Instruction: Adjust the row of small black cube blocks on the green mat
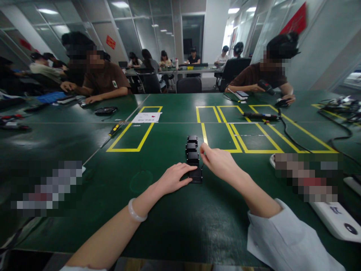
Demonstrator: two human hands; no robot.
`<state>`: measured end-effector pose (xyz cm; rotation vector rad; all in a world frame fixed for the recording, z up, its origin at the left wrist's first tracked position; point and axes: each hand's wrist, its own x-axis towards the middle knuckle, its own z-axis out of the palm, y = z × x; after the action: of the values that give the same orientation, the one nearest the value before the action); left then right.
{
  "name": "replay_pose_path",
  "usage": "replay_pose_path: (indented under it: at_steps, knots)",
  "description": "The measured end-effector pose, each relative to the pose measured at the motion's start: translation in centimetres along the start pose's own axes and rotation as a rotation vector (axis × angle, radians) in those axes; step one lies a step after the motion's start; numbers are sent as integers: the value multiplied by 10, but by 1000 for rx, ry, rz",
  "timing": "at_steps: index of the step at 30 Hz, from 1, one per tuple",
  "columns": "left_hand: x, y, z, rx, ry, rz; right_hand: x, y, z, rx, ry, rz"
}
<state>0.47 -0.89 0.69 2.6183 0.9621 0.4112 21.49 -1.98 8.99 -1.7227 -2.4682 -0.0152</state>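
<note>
left hand [174,177]: lying flat-ish on the counter with the fingers stretched out, fingertips pressing on the top and left edge of the nearest black box. Not wrapped around anything, more like pinning that box so it isn't sliding.

right hand [218,162]: coming in from the right with the fingers loosely curled, fingertips touching the right side of the row, around the second box from the front. Can't tell if it's actually pinching one or just nudging it, so I'm reading it as a light touch, not a clenched grip.

black boxes [193,158]: four small ones sitting in a straight line running away from the camera, each touching or just about touching the next. With a hand on either side, it looks like they're being squared up into one neat column.

counter [169,222]: dark green mat, the row is sitting near the middle, just beside the corner of a yellow tape outline [132,135] on the left and another set of outlines on the right.

paper sheet [147,117]: lying at the far end of the left outline, well apart from the hands.

bracelet [135,212]: pale one on the left wrist.

other people: sitting across the counter at both far corners, busy with their own stuff, hands nowhere near the boxes.

cabled tool [261,116]: lying on the far right outlines, untouched.
</note>
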Motion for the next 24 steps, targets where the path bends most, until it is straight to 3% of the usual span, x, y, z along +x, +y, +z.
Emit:
replay_pose_path:
  at_steps: [24]
  knots:
    - [0,-2,2,4,5,12,-1,0,0,42,25,-35]
